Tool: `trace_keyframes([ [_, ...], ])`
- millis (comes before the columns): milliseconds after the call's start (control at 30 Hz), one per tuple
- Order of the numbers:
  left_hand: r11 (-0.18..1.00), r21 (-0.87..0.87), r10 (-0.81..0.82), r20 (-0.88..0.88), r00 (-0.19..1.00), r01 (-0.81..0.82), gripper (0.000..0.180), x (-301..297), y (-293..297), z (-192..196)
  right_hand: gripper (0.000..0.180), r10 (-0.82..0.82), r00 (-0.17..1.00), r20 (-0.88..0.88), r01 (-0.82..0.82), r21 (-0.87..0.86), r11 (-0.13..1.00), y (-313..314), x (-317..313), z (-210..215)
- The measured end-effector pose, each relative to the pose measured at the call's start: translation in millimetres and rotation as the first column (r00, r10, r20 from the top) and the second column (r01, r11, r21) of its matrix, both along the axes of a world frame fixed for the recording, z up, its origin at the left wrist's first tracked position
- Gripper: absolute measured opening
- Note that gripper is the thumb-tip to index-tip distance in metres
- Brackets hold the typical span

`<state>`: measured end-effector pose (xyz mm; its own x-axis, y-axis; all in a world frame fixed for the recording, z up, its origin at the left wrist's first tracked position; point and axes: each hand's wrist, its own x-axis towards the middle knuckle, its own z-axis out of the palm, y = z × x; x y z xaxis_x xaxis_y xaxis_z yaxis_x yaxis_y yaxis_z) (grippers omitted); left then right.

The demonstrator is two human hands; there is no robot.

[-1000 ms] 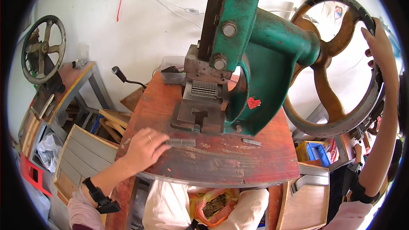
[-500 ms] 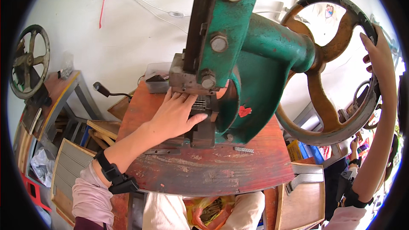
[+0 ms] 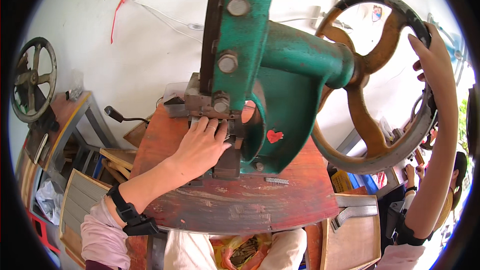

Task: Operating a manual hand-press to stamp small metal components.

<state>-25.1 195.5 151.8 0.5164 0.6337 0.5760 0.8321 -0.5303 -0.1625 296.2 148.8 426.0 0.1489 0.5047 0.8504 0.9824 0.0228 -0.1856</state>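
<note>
A green hand-operated screw press [image 3: 295, 90] stands on a worn reddish wooden table [image 3: 240, 215]. My left hand [image 3: 200, 147] reaches in below the steel press head [image 3: 200, 101]. Its thumb and fingers close around thin grey metal strips, mostly hidden by the hand; only a small edge shows beside the index finger. Below the hand is a dark steel block [image 3: 227, 165]. On the right, my raised right hand [image 3: 434, 55] wraps its fingers over the rim of the large handwheel [image 3: 372, 157].
A short metal piece [image 3: 276, 180] lies on the table. Wooden trays with metal strips stand at left [image 3: 82, 205] and right [image 3: 352, 240]. A bag of small pieces [image 3: 245, 252] sits between my legs. Another handwheel [image 3: 34, 80] is at far left. A co-worker [image 3: 452, 185] is at right.
The view has shifted, so the press appears further left. My left thumb has drawn in toward the fingers, covering more of the strips. My right hand stays on the handwheel rim.
</note>
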Motion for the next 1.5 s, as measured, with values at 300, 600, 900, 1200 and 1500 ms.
trace_keyframes([
  [300,0.679,-0.413,0.265,0.909,0.322,0.607,0.039,-15,-38,1,0.042,0.06,0.998,-0.037,-0.059,0.026,0.998,2,5,-1],
  [600,0.105,0.257,0.834,0.504,-0.225,0.961,0.048,16,-147,-47,0.027,0.194,0.831,0.521,-0.425,0.371,0.826,-42,-32,-132],
  [900,-0.036,0.114,0.985,0.171,0.016,0.993,0.044,41,-203,-182,0.023,0.379,0.886,-0.268,-0.427,-0.152,0.891,-61,-38,-387],
  [1200,-0.027,-0.445,0.992,0.097,0.078,0.895,0.065,105,-227,-292,0.012,0.376,0.906,-0.193,-0.418,-0.269,0.868,-64,-34,-389],
  [1500,0.321,-0.902,0.835,0.414,0.362,0.289,0.043,-56,-281,-174,0.022,0.393,0.907,-0.151,-0.42,-0.244,0.874,-61,-24,-395],
])
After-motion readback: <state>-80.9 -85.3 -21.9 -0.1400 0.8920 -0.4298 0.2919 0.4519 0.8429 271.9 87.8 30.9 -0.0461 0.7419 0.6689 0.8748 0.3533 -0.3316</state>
